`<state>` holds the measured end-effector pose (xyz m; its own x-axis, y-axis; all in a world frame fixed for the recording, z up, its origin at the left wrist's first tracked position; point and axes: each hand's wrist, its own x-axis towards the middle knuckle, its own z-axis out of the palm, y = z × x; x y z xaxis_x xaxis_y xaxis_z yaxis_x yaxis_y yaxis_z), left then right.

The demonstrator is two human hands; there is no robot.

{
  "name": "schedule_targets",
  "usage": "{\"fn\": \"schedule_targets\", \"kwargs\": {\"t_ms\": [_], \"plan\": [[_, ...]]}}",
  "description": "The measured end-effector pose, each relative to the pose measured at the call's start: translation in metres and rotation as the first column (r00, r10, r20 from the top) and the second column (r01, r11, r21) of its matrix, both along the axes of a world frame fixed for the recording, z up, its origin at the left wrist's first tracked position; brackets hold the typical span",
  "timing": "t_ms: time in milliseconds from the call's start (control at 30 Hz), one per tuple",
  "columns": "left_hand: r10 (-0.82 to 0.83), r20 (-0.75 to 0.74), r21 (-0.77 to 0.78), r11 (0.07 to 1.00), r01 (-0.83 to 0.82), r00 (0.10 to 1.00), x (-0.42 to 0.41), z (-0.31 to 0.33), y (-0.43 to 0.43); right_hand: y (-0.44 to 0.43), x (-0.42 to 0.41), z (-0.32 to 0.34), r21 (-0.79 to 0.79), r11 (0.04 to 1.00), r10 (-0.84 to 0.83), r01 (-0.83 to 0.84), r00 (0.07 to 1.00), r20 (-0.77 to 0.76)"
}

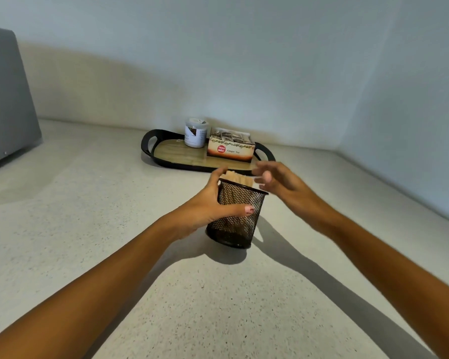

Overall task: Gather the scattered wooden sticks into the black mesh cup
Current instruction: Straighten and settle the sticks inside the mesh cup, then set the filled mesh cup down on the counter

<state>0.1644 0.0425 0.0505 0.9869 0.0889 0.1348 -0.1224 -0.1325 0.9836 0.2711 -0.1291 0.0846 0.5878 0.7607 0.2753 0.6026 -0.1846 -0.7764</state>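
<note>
Item: black mesh cup (pixel 237 218), set tilted on the counter (pixel 114 203).
Contents: wooden sticks (pixel 240 179), bunched inside, with tips seen above the rim.
Left hand (pixel 208 206): the cup is gripped by it, thumb across the front.
Right hand (pixel 278 181): blurred, fingers loose, nothing held, just beside the rim.
Risk, as judged: sticks may be spilled onto the counter if the cup is tipped further or the rim is knocked.

Pale speckled table (pixel 88 203). Far centre: black two-handled tray (pixel 171 151) with a wood-look base. On it, white-lidded jar (pixel 195 133) at left, open ginger tea box (pixel 231 150) just beside it at right, sachets standing inside. Far left: grey block (pixel 5 99), partly out of view.
</note>
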Motion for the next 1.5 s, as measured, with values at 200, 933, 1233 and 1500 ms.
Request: {"fn": "schedule_targets", "kwargs": {"t_ms": [200,933,1233,1500], "plan": [[0.184,0.144,0.044,0.981,-0.192,0.972,0.004,-0.01,-0.001,0.027,-0.028,-0.033,-0.066,0.998,-0.019,0.002,0.966,-0.259],[0.62,0.062,0.872,0.348,-0.344,0.783,0.015,-0.073,0.062,0.131,0.036,0.01,0.071,0.961,-0.243,0.268,0.938,-0.247],[0.639,0.001,0.941,0.259,-0.216,0.769,0.017,-0.077,0.062,0.223,0.088,0.004,0.174,0.879,-0.372,0.445,0.865,-0.336],[0.648,0.008,0.946,0.242,-0.216,0.761,0.018,-0.077,0.061,0.286,0.11,-0.023,0.11,0.821,-0.497,0.561,0.795,-0.347]]}}
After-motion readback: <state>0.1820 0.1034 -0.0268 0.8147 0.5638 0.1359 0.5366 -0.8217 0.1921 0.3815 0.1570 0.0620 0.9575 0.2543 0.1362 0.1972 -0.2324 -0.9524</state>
